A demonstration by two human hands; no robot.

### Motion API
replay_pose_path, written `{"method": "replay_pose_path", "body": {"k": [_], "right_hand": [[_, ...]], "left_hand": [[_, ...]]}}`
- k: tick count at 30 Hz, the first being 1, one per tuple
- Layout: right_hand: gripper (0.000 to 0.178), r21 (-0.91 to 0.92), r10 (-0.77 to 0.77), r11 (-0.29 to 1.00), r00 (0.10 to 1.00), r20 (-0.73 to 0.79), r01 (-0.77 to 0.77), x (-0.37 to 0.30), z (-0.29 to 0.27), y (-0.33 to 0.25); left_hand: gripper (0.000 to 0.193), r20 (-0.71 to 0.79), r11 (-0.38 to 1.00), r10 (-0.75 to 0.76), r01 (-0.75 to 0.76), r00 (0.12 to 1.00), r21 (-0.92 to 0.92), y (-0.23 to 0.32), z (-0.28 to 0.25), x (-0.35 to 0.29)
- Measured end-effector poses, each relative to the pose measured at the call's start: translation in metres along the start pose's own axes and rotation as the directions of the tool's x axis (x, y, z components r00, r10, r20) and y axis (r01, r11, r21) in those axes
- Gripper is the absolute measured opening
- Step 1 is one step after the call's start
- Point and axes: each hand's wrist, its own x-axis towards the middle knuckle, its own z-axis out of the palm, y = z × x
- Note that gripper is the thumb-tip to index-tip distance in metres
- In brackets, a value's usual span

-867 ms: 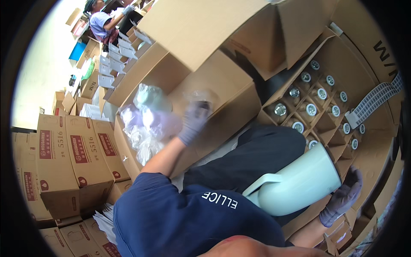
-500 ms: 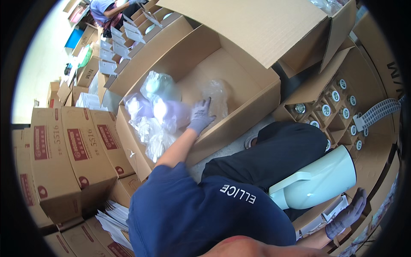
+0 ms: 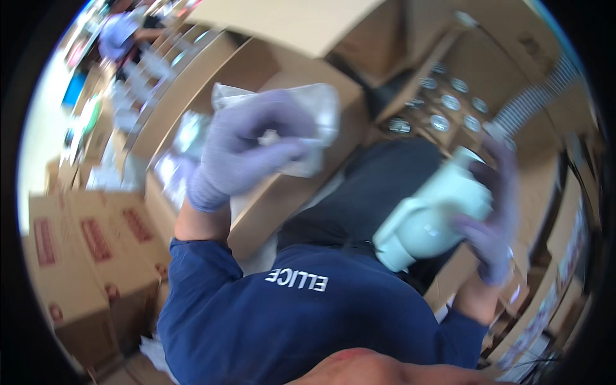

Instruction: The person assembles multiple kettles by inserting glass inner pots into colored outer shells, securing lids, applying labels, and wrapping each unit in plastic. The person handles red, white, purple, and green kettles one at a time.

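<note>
My gloved left hand (image 3: 256,144) is raised over the large open carton, its fingers closed on a clear plastic bag (image 3: 324,115) that hangs around them. A mint green vacuum jug (image 3: 430,215) with a side handle lies tilted over my lap. At the jug's far end, my gloved right hand (image 3: 491,212) wraps around its body, thumb on one side and fingers on the other; motion smears them. Inside the large carton (image 3: 285,212), bagged jugs in pale green and lilac (image 3: 176,167) sit at the left, partly hidden by my left arm.
To the right stands a divided carton with several round silver-and-white tops (image 3: 439,122). A ribbed grey strip (image 3: 536,96) rises beside it. Closed cartons (image 3: 96,250) are stacked at the left. Another person (image 3: 119,38) works at the far left by a row of boxes.
My left hand has lifted out of the carton with a plastic bag. My right hand has come up from the lower right onto the jug, which has turned and shifted left in view.
</note>
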Motion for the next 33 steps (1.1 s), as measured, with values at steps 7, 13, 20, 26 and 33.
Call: {"method": "replay_pose_path", "body": {"k": [7, 13, 20, 26, 33], "right_hand": [[0.030, 0.166, 0.170, 0.982, 0.793, -0.585, -0.089, 0.072, -0.076, 0.042], [0.039, 0.531, 0.439, 0.845, 0.644, -0.627, -0.061, 0.072, -0.189, 0.104], [0.134, -0.534, -0.295, 0.844, 0.870, -0.394, 0.044, 0.051, -0.139, 0.134], [0.032, 0.535, 0.458, 0.799, 0.297, -0.837, 0.275, -0.002, -0.162, 0.224], [0.031, 0.459, 0.337, 0.888, 0.634, -0.696, 0.031, -0.085, -0.051, 0.229]], "left_hand": [[0.122, -0.187, 0.883, 0.461, -0.469, 0.868, 0.003, -0.013, 0.089, 0.130], [0.111, 0.146, 0.723, 0.470, -0.475, 0.870, 0.502, -0.122, 0.197, 0.159], [0.022, -0.145, 0.915, -0.160, 0.091, 0.976, -0.394, -0.129, 0.259, 0.240], [0.027, -0.201, 0.980, 0.110, -0.073, 0.973, 0.183, -0.155, 0.275, 0.211], [0.039, 0.171, 0.926, -0.247, 0.284, 0.954, -0.247, -0.193, 0.259, 0.088]]}}
